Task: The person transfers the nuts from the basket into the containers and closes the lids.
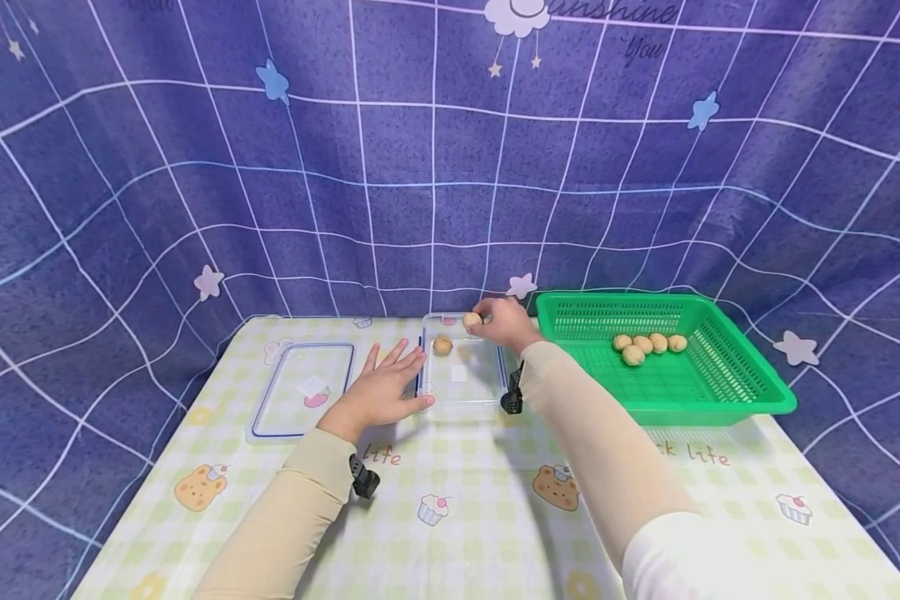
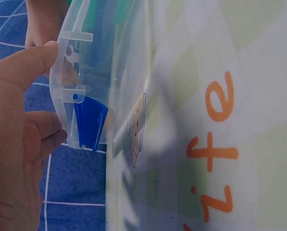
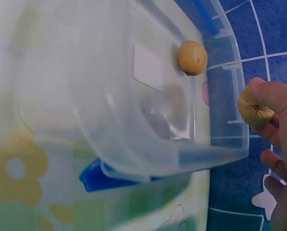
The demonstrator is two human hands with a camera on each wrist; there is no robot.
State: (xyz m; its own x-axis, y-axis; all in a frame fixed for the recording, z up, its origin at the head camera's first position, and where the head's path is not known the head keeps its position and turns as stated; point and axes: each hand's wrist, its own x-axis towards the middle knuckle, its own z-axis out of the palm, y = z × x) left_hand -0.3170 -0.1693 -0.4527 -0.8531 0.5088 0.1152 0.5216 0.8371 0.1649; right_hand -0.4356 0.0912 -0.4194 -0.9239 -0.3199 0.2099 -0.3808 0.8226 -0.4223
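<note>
A clear plastic box [image 1: 461,392] with blue side clips stands on the table, one walnut [image 1: 442,345] lying inside it. My right hand [image 1: 504,323] pinches another walnut [image 3: 255,109] between thumb and fingers, at the far rim of the box. Spread and fairly straight, the fingers of my left hand [image 1: 384,388] touch the left rim of the box; in the left wrist view the thumb and fingertips rest against its edge beside a blue clip [image 2: 90,122].
To the right stands a green plastic basket [image 1: 742,392] with several walnuts [image 1: 633,355] in it. A clear lid with a blue seal [image 1: 288,396] lies on the left of the table. A patterned cloth covers the table [image 1: 487,525]; a blue curtain [image 1: 390,208] hangs behind.
</note>
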